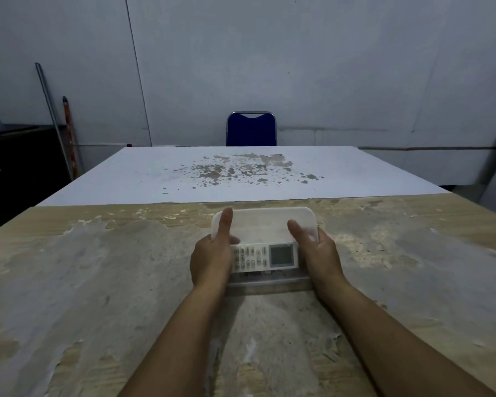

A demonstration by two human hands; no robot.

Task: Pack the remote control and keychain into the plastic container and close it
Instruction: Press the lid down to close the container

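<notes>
A clear plastic container (267, 283) sits on the worn table in front of me. Inside it lies a white remote control (265, 257), screen to the right and buttons to the left. Something small and dark shows just under the remote's near edge; I cannot tell if it is the keychain. A translucent white lid (265, 224) is held tilted over the container's far half. My left hand (212, 253) grips the lid's left end with the thumb on top. My right hand (317, 250) grips its right end the same way.
The near table (98, 267) has a peeling, patchy wooden top. Behind it stands a white table (155, 173) with flaked spots. A blue chair (251, 128) stands at the far side against the wall. A dark cabinet (17, 156) and leaning poles are at the left.
</notes>
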